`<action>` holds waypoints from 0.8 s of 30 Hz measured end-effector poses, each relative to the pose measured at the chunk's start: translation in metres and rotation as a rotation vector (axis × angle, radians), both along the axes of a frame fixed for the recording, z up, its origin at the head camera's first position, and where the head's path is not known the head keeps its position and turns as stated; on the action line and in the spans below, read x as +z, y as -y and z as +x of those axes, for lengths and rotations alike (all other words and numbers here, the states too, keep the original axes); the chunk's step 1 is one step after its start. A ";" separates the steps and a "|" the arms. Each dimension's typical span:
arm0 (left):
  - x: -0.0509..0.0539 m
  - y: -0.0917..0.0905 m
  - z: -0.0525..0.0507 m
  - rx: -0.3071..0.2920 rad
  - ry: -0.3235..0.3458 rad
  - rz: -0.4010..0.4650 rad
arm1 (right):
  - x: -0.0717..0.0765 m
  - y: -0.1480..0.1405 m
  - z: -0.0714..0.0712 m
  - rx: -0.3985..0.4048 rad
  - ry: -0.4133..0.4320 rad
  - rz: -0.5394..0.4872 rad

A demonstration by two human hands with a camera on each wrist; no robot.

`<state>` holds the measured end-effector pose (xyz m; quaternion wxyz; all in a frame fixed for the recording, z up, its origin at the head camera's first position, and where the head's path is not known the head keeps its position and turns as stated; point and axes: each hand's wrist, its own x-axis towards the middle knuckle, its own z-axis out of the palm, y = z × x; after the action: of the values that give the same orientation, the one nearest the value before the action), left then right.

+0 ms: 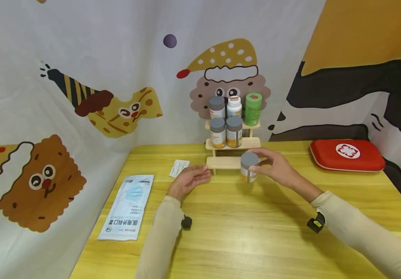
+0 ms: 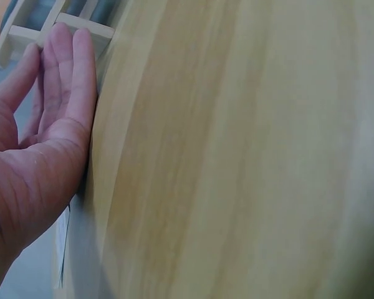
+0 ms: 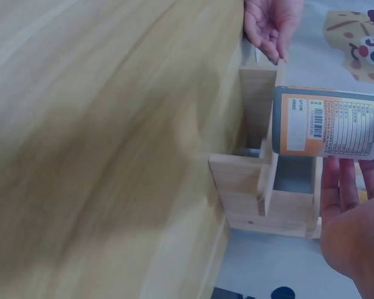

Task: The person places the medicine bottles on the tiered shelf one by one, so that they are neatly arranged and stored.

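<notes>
In the head view my right hand (image 1: 276,166) grips a jar with a grey lid (image 1: 248,170) between thumb and fingers. The jar is upright at the right end of the bottom step of a small wooden tiered rack (image 1: 223,162). Its orange and white label (image 3: 330,124) shows in the right wrist view; whether its base touches the step I cannot tell. My left hand (image 1: 189,180) has its fingers extended, with the tips at the left end of that step. Two similar grey-lidded jars (image 1: 218,133) stand on the middle step.
The top step bears another grey-lidded jar (image 1: 217,108), a white bottle (image 1: 234,107) and a green canister (image 1: 253,110). A red first-aid case (image 1: 347,155) lies right, a mask packet (image 1: 127,209) left, and a small card (image 1: 178,168) behind the left hand. A printed curtain (image 1: 123,58) hangs behind.
</notes>
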<state>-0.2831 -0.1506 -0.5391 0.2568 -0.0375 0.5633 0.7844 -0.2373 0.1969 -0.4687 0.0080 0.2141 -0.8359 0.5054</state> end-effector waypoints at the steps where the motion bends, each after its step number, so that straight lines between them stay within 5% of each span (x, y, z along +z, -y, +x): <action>1: 0.000 0.001 0.000 0.000 0.000 -0.001 | 0.002 0.000 -0.001 0.000 0.002 0.006; 24: -0.005 0.001 0.000 -0.022 -0.017 -0.001 | 0.044 -0.017 -0.016 -0.055 -0.079 0.042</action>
<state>-0.2834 -0.1520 -0.5442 0.2607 -0.0250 0.5661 0.7816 -0.2538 0.2139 -0.4244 0.0503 0.2108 -0.8508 0.4787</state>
